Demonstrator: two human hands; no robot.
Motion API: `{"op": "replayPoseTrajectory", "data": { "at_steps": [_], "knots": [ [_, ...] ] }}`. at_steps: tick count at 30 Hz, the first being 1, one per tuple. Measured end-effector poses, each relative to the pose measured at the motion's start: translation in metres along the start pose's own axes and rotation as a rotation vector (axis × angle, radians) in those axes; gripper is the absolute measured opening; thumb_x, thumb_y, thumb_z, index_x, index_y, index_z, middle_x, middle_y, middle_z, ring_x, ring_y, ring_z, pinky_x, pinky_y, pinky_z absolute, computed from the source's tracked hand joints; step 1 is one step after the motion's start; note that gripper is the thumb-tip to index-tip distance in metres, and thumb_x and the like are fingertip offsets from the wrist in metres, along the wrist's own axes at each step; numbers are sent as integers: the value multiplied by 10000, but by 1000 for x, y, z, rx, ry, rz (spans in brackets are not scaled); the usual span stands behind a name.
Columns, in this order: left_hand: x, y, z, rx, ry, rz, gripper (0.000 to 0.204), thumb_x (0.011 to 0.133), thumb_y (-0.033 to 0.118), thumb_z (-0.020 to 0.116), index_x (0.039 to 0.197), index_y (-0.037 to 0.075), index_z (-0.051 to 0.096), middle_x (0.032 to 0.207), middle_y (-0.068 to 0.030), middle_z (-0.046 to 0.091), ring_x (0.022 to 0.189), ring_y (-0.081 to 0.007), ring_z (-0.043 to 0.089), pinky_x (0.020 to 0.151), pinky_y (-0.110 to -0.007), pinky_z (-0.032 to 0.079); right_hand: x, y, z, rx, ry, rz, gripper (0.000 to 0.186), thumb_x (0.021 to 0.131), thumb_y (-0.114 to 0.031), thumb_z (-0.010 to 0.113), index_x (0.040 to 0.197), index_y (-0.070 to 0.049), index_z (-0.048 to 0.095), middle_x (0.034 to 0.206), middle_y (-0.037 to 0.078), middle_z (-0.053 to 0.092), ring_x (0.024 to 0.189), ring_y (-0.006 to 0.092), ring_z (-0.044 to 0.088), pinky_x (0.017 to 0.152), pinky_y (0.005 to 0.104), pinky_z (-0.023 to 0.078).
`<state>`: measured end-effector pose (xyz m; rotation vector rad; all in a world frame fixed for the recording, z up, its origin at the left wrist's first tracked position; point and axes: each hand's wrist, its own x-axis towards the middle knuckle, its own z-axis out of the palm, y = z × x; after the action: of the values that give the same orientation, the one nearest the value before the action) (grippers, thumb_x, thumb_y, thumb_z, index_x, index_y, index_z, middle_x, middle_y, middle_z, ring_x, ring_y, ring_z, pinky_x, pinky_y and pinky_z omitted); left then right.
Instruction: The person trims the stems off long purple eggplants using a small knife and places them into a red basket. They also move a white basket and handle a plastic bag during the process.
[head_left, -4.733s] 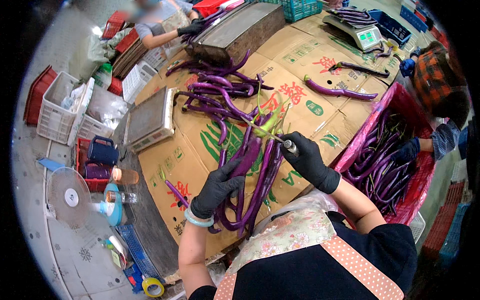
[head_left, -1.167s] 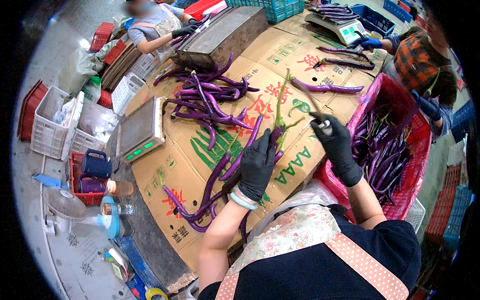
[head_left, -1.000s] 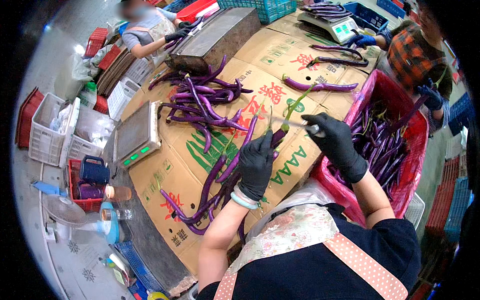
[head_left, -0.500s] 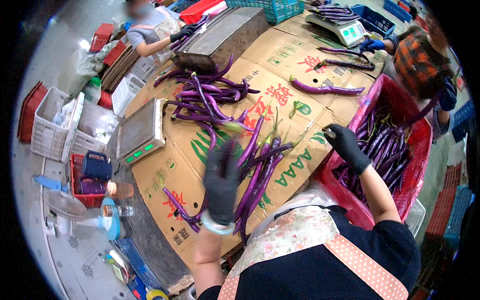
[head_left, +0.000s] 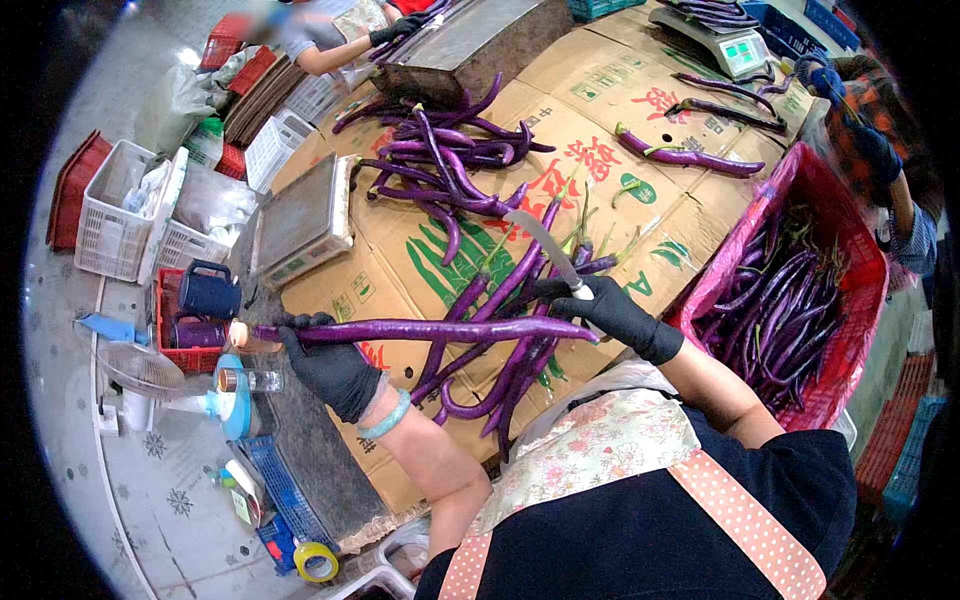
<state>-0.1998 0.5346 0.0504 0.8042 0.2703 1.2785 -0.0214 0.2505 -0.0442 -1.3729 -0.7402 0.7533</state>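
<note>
My left hand, in a black glove, is closed around one end of a long purple eggplant. The eggplant lies crosswise in front of me, above the cardboard. My right hand, also gloved in black, grips the white handle of a knife with a curved blade. The blade points up and left, just beyond the held eggplant. Beneath my hands lies a loose bunch of eggplants with green stems. Farther off is a tangled heap of eggplants.
Cardboard covers the table. A flat scale stands left, another scale far right. A pink-lined crate of eggplants is at my right. Two co-workers' gloved hands work across the table and right.
My left hand has moved from the near bunch toward the left and now holds an eggplant. My right hand has come left, showing the knife. The view has shifted slightly.
</note>
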Motion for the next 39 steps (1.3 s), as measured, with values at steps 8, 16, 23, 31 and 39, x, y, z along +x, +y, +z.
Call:
{"op": "replayPoseTrajectory", "data": {
  "at_steps": [8,16,23,31,39],
  "knots": [
    [-9,-19,-53,906,138,542,324,790,168,627,1039,-21,541,844,-119,587,768,-236,572,681,-323,465,-14,-52,7,527,-145,164,431,854,-282,509,1165,15,523,1029,81,622,725,58,564,539,167,410],
    [-38,-41,-35,1191,309,454,247,832,122,575,1014,-44,552,1006,-147,540,831,-235,566,724,-307,468,-24,-66,8,192,148,104,312,811,-211,603,1072,-42,606,953,21,626,691,48,518,579,184,422],
    [-88,-68,42,244,127,-157,378,899,160,462,1230,-15,410,1073,-113,534,1016,-202,512,933,-325,383,-16,-37,-17,159,477,200,242,826,-208,578,982,-31,629,841,40,642,734,101,594,563,235,455],
    [-121,-122,55,515,-313,-566,224,908,135,468,1088,5,500,938,-45,566,850,-145,552,753,-305,474,-32,-6,-25,212,455,383,261,805,-257,625,916,-22,622,749,65,630,617,113,574,542,229,439],
    [-8,-166,101,487,-601,-506,223,856,86,536,1071,26,551,919,-20,579,825,-112,538,775,-246,437,-39,0,-45,187,616,302,290,832,-245,556,1021,-29,598,915,46,648,725,135,592,599,241,437]
  ]
}}
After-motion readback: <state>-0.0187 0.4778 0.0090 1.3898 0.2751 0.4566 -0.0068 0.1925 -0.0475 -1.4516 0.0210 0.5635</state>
